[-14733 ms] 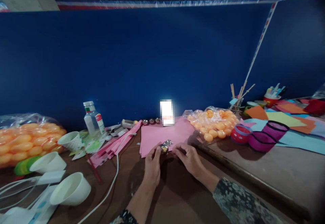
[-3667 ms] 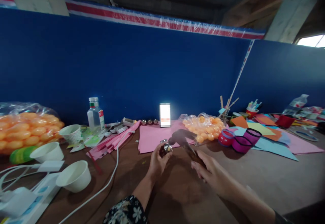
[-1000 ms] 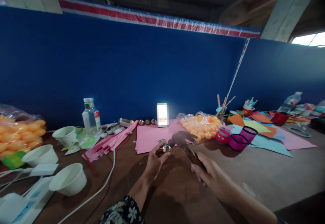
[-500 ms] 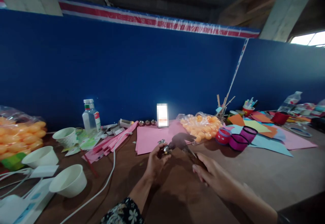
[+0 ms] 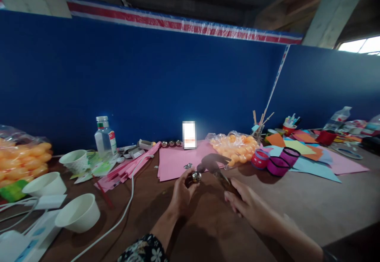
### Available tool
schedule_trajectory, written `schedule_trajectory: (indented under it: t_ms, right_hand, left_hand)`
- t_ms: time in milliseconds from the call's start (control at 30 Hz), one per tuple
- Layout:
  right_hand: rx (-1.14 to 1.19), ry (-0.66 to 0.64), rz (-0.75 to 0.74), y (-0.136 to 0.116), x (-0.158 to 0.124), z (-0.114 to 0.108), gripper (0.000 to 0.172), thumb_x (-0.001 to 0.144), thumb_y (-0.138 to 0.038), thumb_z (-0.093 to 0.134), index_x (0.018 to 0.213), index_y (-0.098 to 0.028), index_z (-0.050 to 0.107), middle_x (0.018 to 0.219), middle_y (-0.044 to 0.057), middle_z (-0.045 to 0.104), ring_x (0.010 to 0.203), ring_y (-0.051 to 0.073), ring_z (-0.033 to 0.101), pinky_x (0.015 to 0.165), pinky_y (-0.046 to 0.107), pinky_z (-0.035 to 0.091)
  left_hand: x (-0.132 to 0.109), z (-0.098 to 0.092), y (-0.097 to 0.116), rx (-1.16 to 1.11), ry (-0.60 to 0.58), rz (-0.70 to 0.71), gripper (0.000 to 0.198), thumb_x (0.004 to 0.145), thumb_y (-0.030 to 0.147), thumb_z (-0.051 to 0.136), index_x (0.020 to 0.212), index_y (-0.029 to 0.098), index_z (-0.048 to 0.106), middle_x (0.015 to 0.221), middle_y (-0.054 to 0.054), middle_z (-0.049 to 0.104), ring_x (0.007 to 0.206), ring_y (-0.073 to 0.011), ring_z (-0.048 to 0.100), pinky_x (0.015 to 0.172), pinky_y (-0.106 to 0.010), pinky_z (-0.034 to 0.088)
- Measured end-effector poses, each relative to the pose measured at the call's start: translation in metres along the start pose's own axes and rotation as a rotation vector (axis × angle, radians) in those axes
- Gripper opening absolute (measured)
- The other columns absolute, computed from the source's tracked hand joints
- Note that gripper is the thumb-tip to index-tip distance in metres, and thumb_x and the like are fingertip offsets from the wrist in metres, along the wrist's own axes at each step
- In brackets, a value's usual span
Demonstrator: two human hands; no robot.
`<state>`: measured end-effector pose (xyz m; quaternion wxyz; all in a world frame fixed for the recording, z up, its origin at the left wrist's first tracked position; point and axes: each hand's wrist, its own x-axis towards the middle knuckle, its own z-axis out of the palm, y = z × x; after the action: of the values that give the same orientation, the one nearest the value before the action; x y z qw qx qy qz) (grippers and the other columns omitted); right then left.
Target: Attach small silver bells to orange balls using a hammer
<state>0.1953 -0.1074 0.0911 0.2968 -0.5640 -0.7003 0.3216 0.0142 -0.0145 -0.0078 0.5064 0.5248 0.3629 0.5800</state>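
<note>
My left hand (image 5: 180,194) is closed around a shiny silver ball (image 5: 196,176), held between thumb and fingers just above the brown table. The ball's surface looks knobbly and metallic. My right hand (image 5: 246,199) grips a claw hammer (image 5: 225,183) by its wooden handle. Its dark head (image 5: 212,162) hangs just right of the ball; whether the two touch I cannot tell. Beyond my left fingers, a small pile of shiny metal bits (image 5: 188,166), too small to name, lies on pink paper (image 5: 172,163).
Several silver balls (image 5: 171,143) line the paper's back edge beside a bright, blurred upright rectangle (image 5: 189,135). A bag of orange balls (image 5: 237,147) sits to the right, near purple cups (image 5: 277,166). At left are white bowls (image 5: 78,212), a cable (image 5: 130,198) and a plastic bottle (image 5: 105,139).
The silver ball has turned slightly in my left hand, and a yellowish spot on it no longer shows. The hammer head has shifted a little right, away from the ball.
</note>
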Motion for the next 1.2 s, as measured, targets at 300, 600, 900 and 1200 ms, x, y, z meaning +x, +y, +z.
schedule_trajectory:
  t_ms: [300, 600, 900, 1200]
  right_hand:
    - [-0.004, -0.007, 0.011, 0.001, 0.000, -0.003, 0.015, 0.085, -0.031, 0.038, 0.083, -0.018, 0.047, 0.060, -0.004, 0.049, 0.051, 0.010, 0.048, 0.047, 0.019, 0.034]
    - [-0.064, -0.013, -0.026, -0.004, -0.004, -0.003, 0.016, 0.084, -0.030, 0.041, 0.090, -0.019, 0.051, 0.063, -0.002, 0.054, 0.056, 0.012, 0.051, 0.053, 0.021, 0.037]
    - [-0.044, -0.032, -0.030, -0.002, -0.001, -0.001, 0.016, 0.085, -0.028, 0.041, 0.093, -0.019, 0.050, 0.060, -0.003, 0.051, 0.052, 0.010, 0.048, 0.049, 0.020, 0.036]
    - [-0.074, 0.001, -0.028, -0.007, -0.005, -0.005, 0.019, 0.085, -0.029, 0.039, 0.095, -0.018, 0.050, 0.066, -0.001, 0.056, 0.059, 0.013, 0.053, 0.055, 0.022, 0.040]
  left_hand:
    - [-0.001, 0.000, 0.000, 0.059, -0.030, 0.046, 0.041, 0.061, 0.010, 0.064, 0.101, 0.015, 0.060, 0.098, -0.008, 0.065, 0.092, -0.0193, 0.060, 0.087, -0.034, 0.044]
    - [-0.002, 0.000, -0.001, 0.066, -0.066, 0.053, 0.043, 0.061, 0.010, 0.065, 0.104, 0.016, 0.059, 0.101, -0.008, 0.065, 0.092, -0.0207, 0.060, 0.086, -0.035, 0.045]
    - [-0.002, 0.003, -0.001, 0.069, -0.051, 0.053, 0.037, 0.059, 0.013, 0.068, 0.095, 0.013, 0.060, 0.090, -0.008, 0.065, 0.084, -0.0199, 0.061, 0.079, -0.032, 0.047]
    - [-0.005, 0.001, 0.001, 0.094, -0.038, 0.097, 0.037, 0.059, 0.014, 0.067, 0.096, 0.015, 0.061, 0.089, -0.007, 0.062, 0.081, -0.0185, 0.060, 0.076, -0.030, 0.047]
